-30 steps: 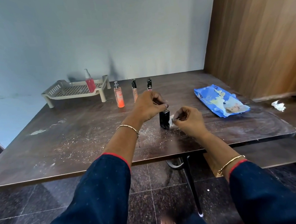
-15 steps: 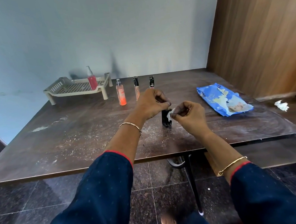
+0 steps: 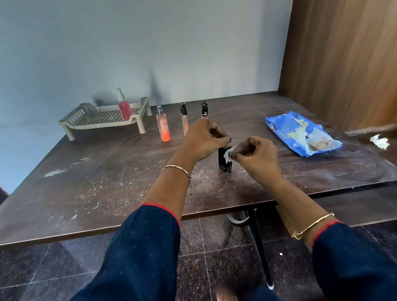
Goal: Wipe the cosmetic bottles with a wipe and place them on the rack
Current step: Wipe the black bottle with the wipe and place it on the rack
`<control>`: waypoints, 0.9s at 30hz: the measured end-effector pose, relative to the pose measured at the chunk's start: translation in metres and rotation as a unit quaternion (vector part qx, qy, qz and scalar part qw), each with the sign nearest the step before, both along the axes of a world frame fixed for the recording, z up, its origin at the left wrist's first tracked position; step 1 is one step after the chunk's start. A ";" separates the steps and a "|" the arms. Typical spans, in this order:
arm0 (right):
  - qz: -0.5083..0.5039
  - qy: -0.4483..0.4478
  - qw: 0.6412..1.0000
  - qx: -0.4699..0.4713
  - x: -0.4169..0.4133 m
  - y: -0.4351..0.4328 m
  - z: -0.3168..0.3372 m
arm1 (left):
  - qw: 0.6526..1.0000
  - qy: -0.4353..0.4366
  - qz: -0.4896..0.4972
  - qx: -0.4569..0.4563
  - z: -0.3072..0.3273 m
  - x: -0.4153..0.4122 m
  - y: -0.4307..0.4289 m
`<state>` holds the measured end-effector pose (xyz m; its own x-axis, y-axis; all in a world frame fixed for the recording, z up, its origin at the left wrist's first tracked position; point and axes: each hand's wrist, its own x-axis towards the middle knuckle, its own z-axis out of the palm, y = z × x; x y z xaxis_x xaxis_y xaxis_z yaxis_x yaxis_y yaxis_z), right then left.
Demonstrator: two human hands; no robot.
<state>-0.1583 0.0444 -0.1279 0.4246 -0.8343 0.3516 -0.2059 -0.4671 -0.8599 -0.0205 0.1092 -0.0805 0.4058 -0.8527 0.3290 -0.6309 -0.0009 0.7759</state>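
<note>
Two hands meet over a dusty brown table [image 3: 94,189] by the blue wall [image 3: 134,47]: the left hand [image 3: 203,140] grips a black bottle [image 3: 224,163], and the right hand [image 3: 257,156] pinches a wipe [image 3: 228,152] against it.

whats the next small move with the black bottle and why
Probably draw the wipe down the side of the black bottle. The right hand pinches the wipe against the bottle's upper part, the lower body shows bare below it, and the left hand grips the top, steadying the bottle for that stroke.

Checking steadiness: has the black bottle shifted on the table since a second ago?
No. The black bottle keeps its spot relative to the orange spray bottle.
</note>
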 end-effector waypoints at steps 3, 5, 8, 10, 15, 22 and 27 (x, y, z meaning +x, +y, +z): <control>-0.018 0.018 1.000 -0.006 0.001 -0.001 0.000 | 1.000 0.006 -0.003 0.002 0.000 0.000 -0.001; -0.036 0.097 0.994 -0.016 -0.002 -0.001 -0.004 | 1.000 0.001 -0.001 0.001 0.000 0.001 -0.001; -0.052 0.171 0.983 -0.038 -0.003 0.004 -0.008 | 1.000 0.002 -0.001 0.000 -0.002 0.001 -0.002; -0.060 0.196 0.977 -0.066 -0.001 0.006 -0.006 | 1.000 0.001 0.003 0.000 -0.002 0.002 -0.003; -0.051 0.235 0.965 -0.102 0.001 0.010 0.002 | 1.000 -0.001 0.003 -0.003 -0.003 0.002 -0.003; -0.059 0.275 0.952 -0.118 0.004 0.006 0.003 | 1.000 0.008 0.003 0.000 -0.004 0.003 -0.003; -0.102 0.300 0.930 -0.185 -0.005 -0.005 0.008 | 1.000 0.009 0.001 -0.003 -0.004 0.003 -0.003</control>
<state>-0.1630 0.0390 -0.1201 0.4839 -0.7877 0.3813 -0.7131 -0.6075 -0.3499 -0.0179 0.1064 -0.0849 0.4129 -0.8501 0.3268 -0.6162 0.0035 0.7876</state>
